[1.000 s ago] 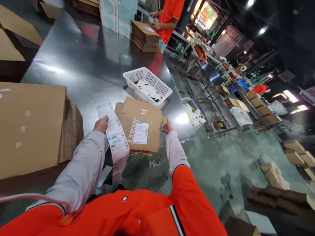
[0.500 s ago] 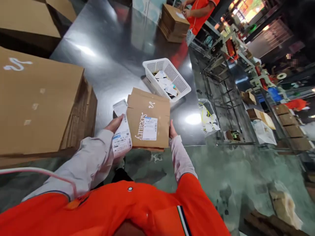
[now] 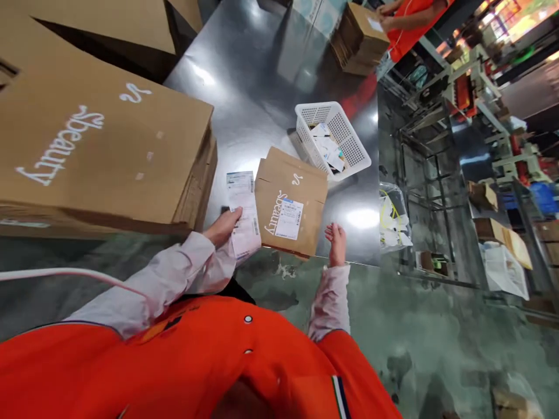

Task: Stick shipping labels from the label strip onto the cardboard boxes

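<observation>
My left hand (image 3: pixel 224 227) grips a strip of printed labels (image 3: pixel 243 209) that hangs beside the left edge of a small stack of flat cardboard boxes (image 3: pixel 311 201). The top box carries white lettering and a stuck-on white label (image 3: pixel 289 219). My right hand (image 3: pixel 336 240) is off the stack's right side, fingers loosely curled together; whether anything small is between them cannot be made out. Behind the stack stands a white perforated basket (image 3: pixel 354 142) with papers and small items inside.
A large pile of flat cartons (image 3: pixel 109 139) covers the left side of the metal table (image 3: pixel 244 99). At the far end, a person in orange (image 3: pixel 410 26) handles another carton stack (image 3: pixel 360 38). A clear plastic bag (image 3: pixel 394 218) hangs beyond the table's right edge.
My right hand has come off the box stack and moved away to its right. The label strip in my left hand now lies flatter and more open. The whole view has shifted left.
</observation>
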### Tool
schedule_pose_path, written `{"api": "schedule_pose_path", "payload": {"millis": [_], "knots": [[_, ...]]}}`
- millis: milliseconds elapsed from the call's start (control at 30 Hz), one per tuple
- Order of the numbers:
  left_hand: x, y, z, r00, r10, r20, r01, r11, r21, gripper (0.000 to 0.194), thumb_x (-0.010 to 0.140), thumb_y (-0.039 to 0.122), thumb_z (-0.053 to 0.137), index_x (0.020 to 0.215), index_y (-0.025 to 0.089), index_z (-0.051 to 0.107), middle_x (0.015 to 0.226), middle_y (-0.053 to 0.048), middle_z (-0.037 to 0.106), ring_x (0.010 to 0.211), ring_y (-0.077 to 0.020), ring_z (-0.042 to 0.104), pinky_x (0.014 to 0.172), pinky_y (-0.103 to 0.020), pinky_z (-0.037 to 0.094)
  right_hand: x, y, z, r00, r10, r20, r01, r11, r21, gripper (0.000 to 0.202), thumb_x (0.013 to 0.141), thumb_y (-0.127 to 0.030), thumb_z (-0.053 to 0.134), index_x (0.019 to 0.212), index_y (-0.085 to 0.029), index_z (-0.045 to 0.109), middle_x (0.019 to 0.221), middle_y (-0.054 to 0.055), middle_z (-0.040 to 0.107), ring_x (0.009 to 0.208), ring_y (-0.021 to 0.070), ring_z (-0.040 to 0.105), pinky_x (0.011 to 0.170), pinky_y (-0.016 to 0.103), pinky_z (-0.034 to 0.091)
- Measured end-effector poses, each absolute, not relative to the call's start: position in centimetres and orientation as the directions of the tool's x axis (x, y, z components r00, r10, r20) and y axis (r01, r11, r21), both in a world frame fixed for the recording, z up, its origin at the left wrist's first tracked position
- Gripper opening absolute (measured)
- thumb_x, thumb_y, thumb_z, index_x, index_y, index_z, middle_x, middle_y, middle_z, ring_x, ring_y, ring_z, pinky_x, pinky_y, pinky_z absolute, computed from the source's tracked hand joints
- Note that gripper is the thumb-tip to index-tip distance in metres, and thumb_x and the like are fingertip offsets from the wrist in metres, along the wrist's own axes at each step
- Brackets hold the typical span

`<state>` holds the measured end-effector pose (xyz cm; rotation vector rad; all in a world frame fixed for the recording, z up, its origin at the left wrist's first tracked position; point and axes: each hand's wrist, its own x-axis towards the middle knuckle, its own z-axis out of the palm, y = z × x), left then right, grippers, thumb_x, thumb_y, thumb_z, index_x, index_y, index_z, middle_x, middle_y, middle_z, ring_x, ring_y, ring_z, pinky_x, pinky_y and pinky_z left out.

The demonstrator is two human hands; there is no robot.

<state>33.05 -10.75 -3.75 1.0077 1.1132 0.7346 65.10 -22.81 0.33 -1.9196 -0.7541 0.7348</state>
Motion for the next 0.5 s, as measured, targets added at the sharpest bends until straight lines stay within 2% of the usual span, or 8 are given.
{"api": "schedule_pose_path", "payload": {"millis": [100, 167, 200, 233, 300, 367, 433, 500], "knots": [[29.6, -14.7, -1.0, 0.433, 0.868, -0.242, 0.074, 0.233, 0.970, 0.050, 0.076, 0.058, 0.072, 0.099, 0.014, 0.074, 0.095, -0.012, 0.074, 0.110, -0.0298, 0.064, 0.101, -0.039, 0.050, 58.2, -25.0, 2.7, 0.338, 0.896, -0.287, 0.118, -0.343, -0.932, 0.067, 0.068, -0.071, 0.074, 0.110, -0.020, 0.069, 0.105, 0.012, 0.073, 0.093, 0.0240, 0.070, 0.084, 0.039, 0.057], [26.7, -16.7, 1.0, 0.598, 0.781, -0.179, 0.153, 0.108, 0.982, 0.045, 0.078, 0.054, 0.070, 0.098, 0.015, 0.077, 0.094, -0.010, 0.075, 0.100, -0.0289, 0.068, 0.093, -0.035, 0.054, 52.0, -24.8, 3.8, 0.110, 0.963, -0.248, 0.093, -0.258, -0.962, 0.084, 0.052, -0.063, 0.090, 0.121, -0.022, 0.067, 0.116, 0.011, 0.073, 0.104, 0.0271, 0.069, 0.090, 0.040, 0.057], [25.2, -17.3, 1.9, 0.659, 0.731, -0.178, 0.199, 0.059, 0.978, 0.043, 0.079, 0.053, 0.068, 0.096, 0.015, 0.078, 0.091, -0.009, 0.075, 0.092, -0.0281, 0.069, 0.085, -0.033, 0.055, 48.9, -24.2, 4.2, 0.058, 0.976, -0.208, 0.069, -0.212, -0.975, 0.087, 0.049, -0.061, 0.092, 0.122, -0.021, 0.067, 0.118, 0.010, 0.073, 0.108, 0.0282, 0.068, 0.093, 0.042, 0.057], [23.7, -17.9, 2.8, 0.685, 0.701, -0.198, 0.246, 0.034, 0.969, 0.041, 0.079, 0.052, 0.068, 0.093, 0.015, 0.079, 0.086, -0.008, 0.075, 0.084, -0.0271, 0.070, 0.079, -0.032, 0.056, 46.0, -23.5, 4.5, 0.036, 0.985, -0.169, 0.043, -0.171, -0.984, 0.082, 0.052, -0.062, 0.090, 0.120, -0.021, 0.069, 0.117, 0.010, 0.073, 0.109, 0.0285, 0.068, 0.095, 0.043, 0.057], [20.7, -18.5, 4.5, 0.640, 0.733, -0.230, 0.301, 0.036, 0.953, 0.041, 0.073, 0.052, 0.074, 0.091, 0.015, 0.080, 0.082, -0.007, 0.075, 0.079, -0.0262, 0.069, 0.072, -0.029, 0.055, 41.0, -22.1, 5.3, 0.035, 0.994, -0.105, 0.010, -0.105, -0.994, 0.062, 0.068, -0.065, 0.080, 0.109, -0.019, 0.074, 0.109, 0.009, 0.076, 0.104, 0.0274, 0.070, 0.097, 0.043, 0.057], [18.1, -18.8, 6.1, 0.506, 0.838, -0.205, 0.248, 0.087, 0.965, 0.051, 0.064, 0.053, 0.082, 0.099, 0.015, 0.079, 0.093, -0.008, 0.077, 0.087, -0.0274, 0.069, 0.076, -0.029, 0.056, 37.2, -21.0, 6.0, -0.020, 0.998, -0.063, 0.017, -0.063, -0.998, 0.050, 0.078, -0.064, 0.072, 0.099, -0.018, 0.076, 0.104, 0.008, 0.078, 0.100, 0.0266, 0.071, 0.096, 0.042, 0.058], [15.9, -18.9, 7.6, 0.333, 0.927, -0.172, 0.115, 0.141, 0.983, 0.068, 0.058, 0.056, 0.086, 0.111, 0.015, 0.076, 0.107, -0.010, 0.075, 0.097, -0.0287, 0.069, 0.084, -0.032, 0.056, 34.6, -20.3, 7.0, -0.162, 0.986, -0.048, 0.055, -0.040, -0.998, 0.048, 0.077, -0.063, 0.073, 0.094, -0.019, 0.077, 0.099, 0.005, 0.078, 0.097, 0.0261, 0.072, 0.094, 0.040, 0.058], [14.2, -19.1, 8.8, 0.195, 0.964, -0.182, 0.025, 0.181, 0.983, 0.070, 0.058, 0.060, 0.086, 0.108, 0.014, 0.075, 0.108, -0.012, 0.075, 0.098, -0.0286, 0.069, 0.086, -0.034, 0.056, 32.9, -19.8, 8.1, -0.314, 0.947, -0.074, 0.146, -0.029, -0.989, 0.046, 0.075, -0.062, 0.075, 0.090, -0.019, 0.077, 0.089, 0.003, 0.077, 0.088, 0.0241, 0.072, 0.087, 0.037, 0.060]]}}
